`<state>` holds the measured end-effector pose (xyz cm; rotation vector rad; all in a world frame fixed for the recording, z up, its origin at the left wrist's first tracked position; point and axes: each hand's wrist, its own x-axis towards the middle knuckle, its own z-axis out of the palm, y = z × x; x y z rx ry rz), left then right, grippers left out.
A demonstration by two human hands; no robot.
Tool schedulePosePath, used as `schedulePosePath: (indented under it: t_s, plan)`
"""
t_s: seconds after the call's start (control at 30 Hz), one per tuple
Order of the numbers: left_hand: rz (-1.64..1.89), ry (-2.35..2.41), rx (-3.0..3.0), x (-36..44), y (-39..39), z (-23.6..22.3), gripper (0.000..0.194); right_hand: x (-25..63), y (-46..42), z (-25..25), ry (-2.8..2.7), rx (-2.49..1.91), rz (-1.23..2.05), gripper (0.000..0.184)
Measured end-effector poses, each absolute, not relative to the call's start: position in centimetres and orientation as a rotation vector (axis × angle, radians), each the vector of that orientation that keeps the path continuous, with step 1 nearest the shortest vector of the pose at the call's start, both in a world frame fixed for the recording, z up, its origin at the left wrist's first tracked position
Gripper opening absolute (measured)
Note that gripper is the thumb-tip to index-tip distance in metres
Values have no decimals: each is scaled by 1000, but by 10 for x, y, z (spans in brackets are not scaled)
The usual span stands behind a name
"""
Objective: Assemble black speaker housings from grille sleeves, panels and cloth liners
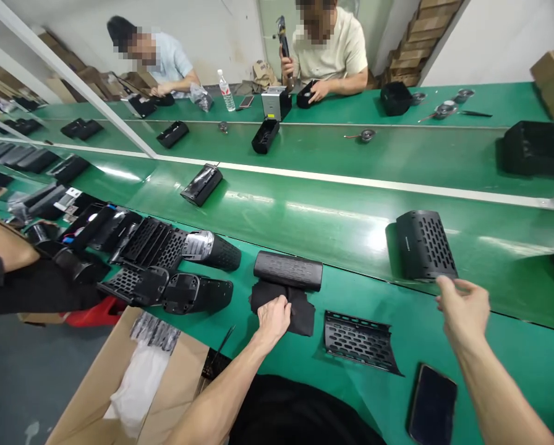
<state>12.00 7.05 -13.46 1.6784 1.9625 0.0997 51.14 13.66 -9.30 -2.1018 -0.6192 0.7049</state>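
My left hand [273,320] lies over the dark cloth pieces [302,314] on the green bench, its fingers closed on the fabric. Directly behind the cloth is a black speaker housing with a slotted face [288,271]. To the right, my right hand [465,309] is at the near end of a black perforated speaker [424,245] on the green belt. Its thumb and fingers are apart, with nothing between them; whether the fingertips touch the speaker is unclear. Between my hands a curved black grille [360,342] rests on the bench.
Several black housings and grilles [154,241] crowd the bench at left. A phone [432,403] lies at front right, and an open carton [188,364] stands below left. Another speaker [201,184] sits on the belt. Two people work across it; part of another person's arm [5,241] shows at left.
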Motion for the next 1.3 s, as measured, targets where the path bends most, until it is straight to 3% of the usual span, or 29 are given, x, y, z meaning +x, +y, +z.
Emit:
schedulePosePath:
  t_s: [0.1, 0.2, 0.33, 0.47, 0.6, 0.8, 0.93, 1.13, 1.3]
  plan:
    - [168, 1874, 1770, 110, 59, -127, 19, 432, 97, -94, -878, -1962, 1071, 51]
    - [242, 1804, 1839, 104, 43, -116, 21, 337, 67, -111, -1026, -1777, 1449, 54]
    - [307, 1713, 1898, 104, 30, -112, 22, 274, 51, -137, -1123, -1764, 1600, 47]
    - [362, 1684, 1913, 104, 31, -128, 13, 320, 42, -145, -1261, -2005, 1463, 39]
    - [350, 1719, 1853, 104, 35, -142, 17, 398, 26, -138, -1341, -2344, 1225, 24]
    - [241, 1679, 1675, 145, 37, -132, 23, 460, 7, -144, -1350, -2622, 1039, 25]
    - [110, 1645, 1508, 187, 41, -137, 28, 475, 9, -158, -1265, -2668, 1076, 41]
    - [67, 1568, 1273, 205, 37, -152, 17, 476, 2, -169, -1177, -2600, 1166, 31]
    - [179, 1550, 1149, 198, 30, -146, 27, 469, -9, -163, -1049, -2475, 1095, 29]
